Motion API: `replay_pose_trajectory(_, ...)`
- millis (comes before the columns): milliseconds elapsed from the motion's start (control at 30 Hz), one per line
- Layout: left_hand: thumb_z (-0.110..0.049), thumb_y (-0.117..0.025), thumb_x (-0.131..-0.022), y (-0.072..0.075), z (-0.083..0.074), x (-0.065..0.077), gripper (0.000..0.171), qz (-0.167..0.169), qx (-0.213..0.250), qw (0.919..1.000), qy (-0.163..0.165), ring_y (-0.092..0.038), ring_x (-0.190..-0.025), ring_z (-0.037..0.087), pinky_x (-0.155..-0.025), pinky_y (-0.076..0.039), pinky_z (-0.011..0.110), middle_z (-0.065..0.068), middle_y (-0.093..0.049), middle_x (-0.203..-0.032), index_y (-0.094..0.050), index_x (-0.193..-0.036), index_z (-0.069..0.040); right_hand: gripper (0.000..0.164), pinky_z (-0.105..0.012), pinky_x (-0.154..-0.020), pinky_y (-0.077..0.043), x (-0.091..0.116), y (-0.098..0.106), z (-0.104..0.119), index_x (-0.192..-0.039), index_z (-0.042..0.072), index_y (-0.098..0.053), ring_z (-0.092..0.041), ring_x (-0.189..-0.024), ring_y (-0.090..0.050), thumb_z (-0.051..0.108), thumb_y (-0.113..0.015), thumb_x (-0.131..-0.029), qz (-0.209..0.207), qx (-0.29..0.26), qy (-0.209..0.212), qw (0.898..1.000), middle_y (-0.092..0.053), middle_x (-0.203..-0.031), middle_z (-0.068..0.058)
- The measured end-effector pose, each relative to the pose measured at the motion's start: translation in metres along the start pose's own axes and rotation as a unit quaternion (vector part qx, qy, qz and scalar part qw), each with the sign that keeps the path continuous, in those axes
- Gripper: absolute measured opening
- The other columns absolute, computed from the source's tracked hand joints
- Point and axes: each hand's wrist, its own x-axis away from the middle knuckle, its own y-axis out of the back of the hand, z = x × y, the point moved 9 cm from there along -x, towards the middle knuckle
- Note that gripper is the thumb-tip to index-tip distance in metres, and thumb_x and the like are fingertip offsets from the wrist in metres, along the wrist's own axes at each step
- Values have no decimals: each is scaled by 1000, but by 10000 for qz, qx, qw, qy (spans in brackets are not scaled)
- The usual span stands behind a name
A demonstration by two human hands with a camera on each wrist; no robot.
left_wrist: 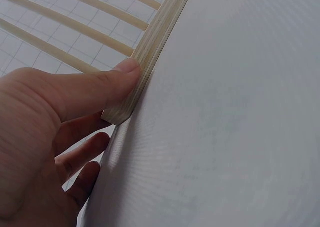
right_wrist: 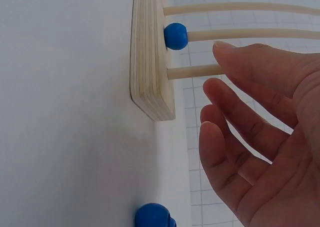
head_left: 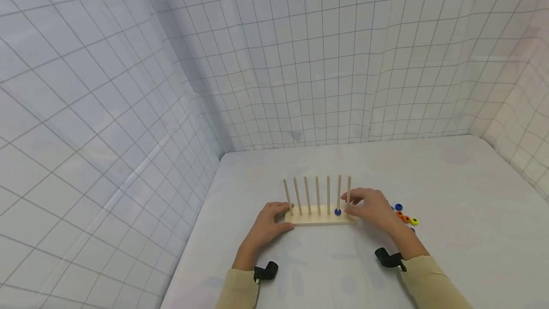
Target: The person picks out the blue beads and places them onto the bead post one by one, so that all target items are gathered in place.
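A wooden peg rack stands on the table, its flat base carrying a row of several upright pegs. One blue bead sits low on the second peg from the right, against the base. My left hand grips the left end of the base; the left wrist view shows the thumb on the base near the pegs. At the rightmost peg, my right hand has its thumb and relaxed fingers spread about the peg with no bead between them. Whether they touch the peg I cannot tell.
Loose beads lie just right of my right hand: a blue bead, an orange bead, a yellow bead and others partly hidden by that hand. White cloth covers the table. Grid-patterned curtains rise behind and at both sides.
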Motion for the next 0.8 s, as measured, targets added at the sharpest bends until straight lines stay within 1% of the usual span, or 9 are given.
replay_pose_trajectory(67, -32, -82, -85, 0, 1, 0, 57, 7, 18, 10000, 22, -47, -131, 25, -109, -38, 50, 2, -60, -136, -65, -137, -16, 19, -37, -75, -50, 1, 5, 0, -103, 21, -77, -21, -96, -62, 16, -80, -85, -63, 91, 45, 9999, -71, -103, 7)
replay_pose_trajectory(200, -32, -82, -85, 0, 2, 0, 58, 19, 34, 10000, 38, -47, -132, 26, -109, -38, 50, 2, -60, -136, -64, -137, -16, 25, -38, -76, -51, 6, 12, -1, -109, 16, -77, -22, -97, -63, 14, -80, -85, -133, 178, 135, 9997, -71, -102, 4)
replay_pose_trajectory(367, -34, -82, -85, 0, 2, 0, 58, 1, 21, 10000, -16, -48, -131, 27, -108, -38, 52, 3, -60, -136, -64, -137, -13, 31, -37, -75, -52, 11, 22, -9, -115, 16, -75, -23, -99, -62, 13, -81, -85, -249, 340, 142, 9990, -71, -105, 1)
replay_pose_trajectory(500, -34, -82, -85, 0, 1, 0, 58, 2, 47, 10000, -53, -48, -131, 28, -108, -38, 53, 4, -60, -136, -65, -136, -12, 32, -39, -74, -53, 13, 31, -14, -116, 16, -74, -25, -100, -62, 13, -81, -85, -422, 532, 180, 9975, -71, -107, 0)
replay_pose_trajectory(567, -33, -82, -85, 0, 1, 0, 58, 17, 37, 10000, -48, -48, -131, 28, -108, -38, 53, 4, -60, -136, -65, -136, -13, 32, -41, -75, -54, 14, 34, -17, -117, 15, -74, -26, -100, -63, 13, -81, -85, -491, 657, 207, 9964, -71, -107, -1)
replay_pose_trajectory(800, -32, -83, -84, -1, 3, -1, 57, 45, 12, 10000, 53, -47, -131, 23, -110, -37, 49, 0, -60, -136, -65, -136, -16, 31, -49, -79, -54, 15, 43, -30, -116, 13, -75, -30, -102, -63, 15, -80, -85, -658, 875, 55, 9940, -71, -113, -4)
